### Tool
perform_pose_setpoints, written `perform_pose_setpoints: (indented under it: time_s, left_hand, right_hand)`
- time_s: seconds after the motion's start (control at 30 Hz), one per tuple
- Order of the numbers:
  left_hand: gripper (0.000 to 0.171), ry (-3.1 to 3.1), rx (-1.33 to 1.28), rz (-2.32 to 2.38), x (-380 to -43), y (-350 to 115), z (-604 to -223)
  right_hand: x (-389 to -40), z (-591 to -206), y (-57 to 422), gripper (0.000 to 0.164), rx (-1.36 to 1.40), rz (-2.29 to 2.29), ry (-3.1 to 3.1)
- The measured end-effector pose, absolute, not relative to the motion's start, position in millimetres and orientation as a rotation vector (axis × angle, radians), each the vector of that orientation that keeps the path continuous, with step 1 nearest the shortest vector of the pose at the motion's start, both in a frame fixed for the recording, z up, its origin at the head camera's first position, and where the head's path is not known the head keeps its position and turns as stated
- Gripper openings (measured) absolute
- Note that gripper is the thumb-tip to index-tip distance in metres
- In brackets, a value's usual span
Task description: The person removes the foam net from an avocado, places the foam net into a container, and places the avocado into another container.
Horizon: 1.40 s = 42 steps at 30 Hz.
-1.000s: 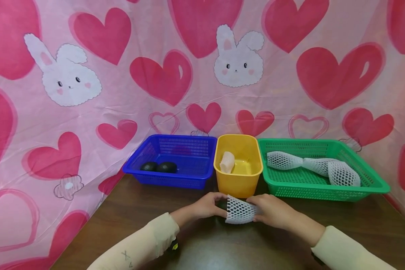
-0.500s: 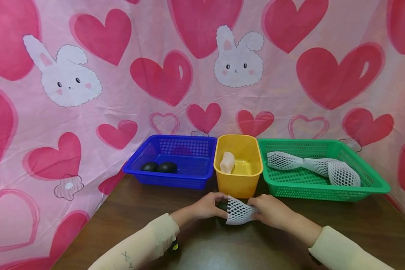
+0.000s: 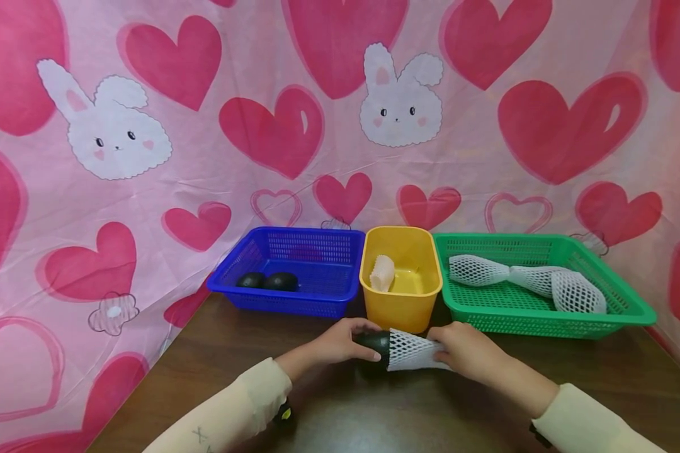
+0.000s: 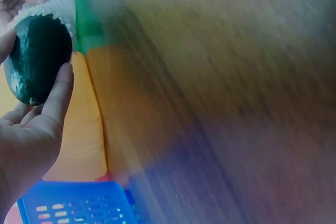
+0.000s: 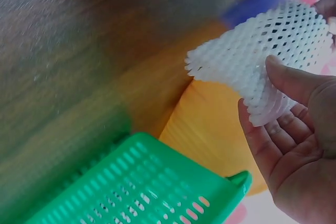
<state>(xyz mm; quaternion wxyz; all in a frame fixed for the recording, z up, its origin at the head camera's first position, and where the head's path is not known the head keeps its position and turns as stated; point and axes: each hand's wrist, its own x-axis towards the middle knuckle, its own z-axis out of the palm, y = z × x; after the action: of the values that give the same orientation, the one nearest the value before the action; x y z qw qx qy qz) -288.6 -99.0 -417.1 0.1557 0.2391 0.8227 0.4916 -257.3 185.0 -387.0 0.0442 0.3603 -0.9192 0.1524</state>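
Left hand (image 3: 339,343) grips the dark fruit (image 3: 378,341), right hand (image 3: 469,350) pinches the white net sleeve (image 3: 412,352) around its other end, just by the yellow bin (image 3: 400,312)!

Patterned cloth (image 3: 340,157) makes this table (image 3: 374,415) a booth.

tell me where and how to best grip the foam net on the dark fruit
Probably by its tail, from the right. The foam net tapers beyond the dark fruit there, so it should pinch easily; its other end is spread around the fruit. The left hand holds the fruit's opposite end, so the right side seems the better approach, where the right hand pinches the net.
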Motion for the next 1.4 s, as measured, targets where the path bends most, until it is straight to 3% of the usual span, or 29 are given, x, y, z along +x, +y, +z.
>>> perform_pose_setpoints:
  time_s: [0.77,1.4]
  left_hand:
    - [0.047,2.372,0.659,1.477,-287,-125,-407]
    - [0.047,2.368,0.647,1.463,-282,-130,-402]
  right_hand:
    - [-240,-327,201,0.017,0.938,0.630,-2.761]
    - [-288,-285,185,0.026,0.619,0.725,-2.670]
